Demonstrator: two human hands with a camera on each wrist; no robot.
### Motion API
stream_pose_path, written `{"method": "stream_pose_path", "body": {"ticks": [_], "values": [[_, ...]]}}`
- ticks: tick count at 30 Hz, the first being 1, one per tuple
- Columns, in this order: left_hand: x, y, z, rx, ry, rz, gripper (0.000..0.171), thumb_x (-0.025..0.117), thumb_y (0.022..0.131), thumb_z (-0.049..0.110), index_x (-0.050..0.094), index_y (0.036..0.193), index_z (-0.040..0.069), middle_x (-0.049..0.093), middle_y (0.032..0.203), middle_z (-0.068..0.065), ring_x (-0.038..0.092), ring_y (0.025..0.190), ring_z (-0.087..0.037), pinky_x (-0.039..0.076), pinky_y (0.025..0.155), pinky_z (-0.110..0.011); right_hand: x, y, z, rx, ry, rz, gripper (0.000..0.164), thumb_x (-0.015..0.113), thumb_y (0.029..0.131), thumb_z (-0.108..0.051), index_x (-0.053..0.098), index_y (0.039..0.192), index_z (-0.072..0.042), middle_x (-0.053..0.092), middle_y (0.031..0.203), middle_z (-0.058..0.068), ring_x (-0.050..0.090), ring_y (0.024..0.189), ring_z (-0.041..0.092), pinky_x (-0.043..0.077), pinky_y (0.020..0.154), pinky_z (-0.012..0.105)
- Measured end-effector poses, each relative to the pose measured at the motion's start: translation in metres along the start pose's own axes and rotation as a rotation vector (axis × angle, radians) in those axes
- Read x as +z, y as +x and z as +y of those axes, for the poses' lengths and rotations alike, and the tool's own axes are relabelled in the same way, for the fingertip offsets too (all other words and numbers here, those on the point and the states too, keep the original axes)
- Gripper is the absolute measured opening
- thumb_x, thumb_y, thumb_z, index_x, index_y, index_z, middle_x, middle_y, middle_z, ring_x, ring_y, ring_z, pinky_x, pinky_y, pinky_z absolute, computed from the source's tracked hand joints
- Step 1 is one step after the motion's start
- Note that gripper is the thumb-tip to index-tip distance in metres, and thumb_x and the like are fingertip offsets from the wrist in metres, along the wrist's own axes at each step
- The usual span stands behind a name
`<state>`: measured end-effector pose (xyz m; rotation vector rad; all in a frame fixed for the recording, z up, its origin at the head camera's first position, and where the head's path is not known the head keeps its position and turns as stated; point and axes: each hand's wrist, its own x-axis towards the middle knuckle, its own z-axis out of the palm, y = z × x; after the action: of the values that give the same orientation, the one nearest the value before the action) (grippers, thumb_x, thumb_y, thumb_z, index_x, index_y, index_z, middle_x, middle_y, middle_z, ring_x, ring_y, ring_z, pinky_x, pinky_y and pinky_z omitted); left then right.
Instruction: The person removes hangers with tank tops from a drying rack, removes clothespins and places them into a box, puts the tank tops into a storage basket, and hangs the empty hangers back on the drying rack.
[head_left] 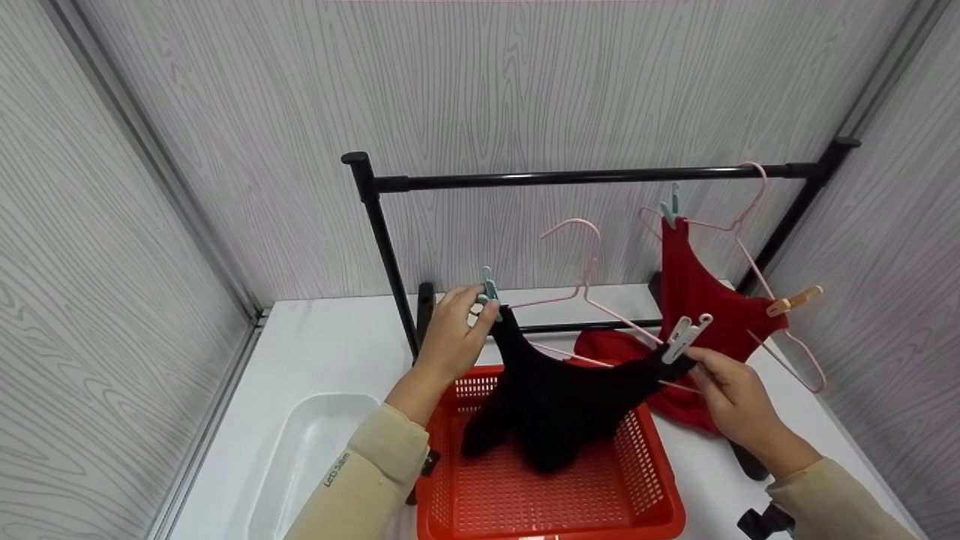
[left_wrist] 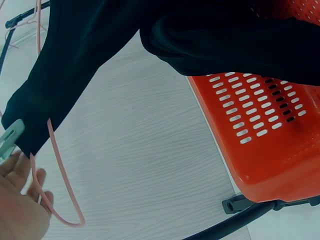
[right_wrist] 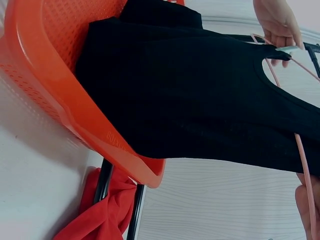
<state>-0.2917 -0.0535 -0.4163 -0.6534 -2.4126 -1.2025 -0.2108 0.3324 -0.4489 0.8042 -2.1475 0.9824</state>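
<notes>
Grey wood-grain walls close in a white table (head_left: 330, 352) at the middle of the head view; a black rail (head_left: 585, 177) crosses the upper middle, and at the upper right a red garment (head_left: 701, 300) already hangs from it on a pink hanger, clipped at both shoulders. At the centre the left hand (head_left: 450, 337) pinches a pale green peg (head_left: 490, 289) at one strap of a black top (head_left: 559, 401); the right hand (head_left: 739, 397) pinches a white peg (head_left: 684, 336) at the other strap. A second pink hanger (head_left: 581, 289) runs between the two straps, its hook free of the rail; the top's lower part sags into the red basket (head_left: 645, 517) at the bottom middle, beside a white tub (head_left: 300, 450) at the lower left.

From the left wrist, the top fills the upper left; the peg and fingertips (left_wrist: 20, 170) show at the lower left edge, touching the hanger wire (left_wrist: 60, 175); the grip itself is mostly out of frame.

From the right wrist, the top drapes over the basket rim (right_wrist: 60, 115); only a sliver of the right hand shows at the lower right.

As I judge it, one garment is hung; the black top is being pegged and is not yet lifted onto the rail.
</notes>
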Motion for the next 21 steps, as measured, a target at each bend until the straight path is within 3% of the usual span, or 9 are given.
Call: {"method": "stream_pose_path", "body": {"ticks": [6, 15, 21], "values": [[-0.0019, -0.0014, -0.0027, 0.042, -0.104, -0.006, 0.036, 0.048, 0.105, 0.031, 0.062, 0.125, 0.004, 0.064, 0.122, -0.009, 0.059, 0.112, -0.021, 0.053, 0.089, -0.038, 0.0003, -0.0007, 0.0, -0.002, 0.002, -0.002, 0.041, 0.057, 0.075, 0.031, 0.068, 0.107, 0.008, 0.07, 0.093, 0.013, 0.06, 0.087, 0.001, 0.044, 0.088, 0.008], [-0.0024, -0.0036, -0.0023, 0.029, -0.181, -0.019, 0.032, 0.053, 0.104, 0.033, 0.06, 0.123, 0.008, 0.065, 0.116, -0.002, 0.058, 0.116, -0.018, 0.046, 0.099, -0.041, -0.0003, 0.0027, -0.0043, -0.015, -0.018, -0.007, 0.038, 0.058, 0.076, 0.03, 0.068, 0.107, 0.01, 0.071, 0.096, 0.011, 0.059, 0.096, -0.006, 0.044, 0.089, 0.007], [-0.0014, -0.0047, -0.0008, -0.001, -0.234, -0.013, 0.029, 0.056, 0.103, 0.032, 0.059, 0.121, 0.009, 0.066, 0.111, -0.001, 0.061, 0.109, -0.015, 0.05, 0.091, -0.037, 0.001, 0.0021, -0.0021, -0.028, -0.007, -0.006, 0.038, 0.058, 0.075, 0.031, 0.068, 0.105, 0.009, 0.071, 0.096, 0.013, 0.06, 0.102, -0.007, 0.043, 0.092, 0.007]]}}
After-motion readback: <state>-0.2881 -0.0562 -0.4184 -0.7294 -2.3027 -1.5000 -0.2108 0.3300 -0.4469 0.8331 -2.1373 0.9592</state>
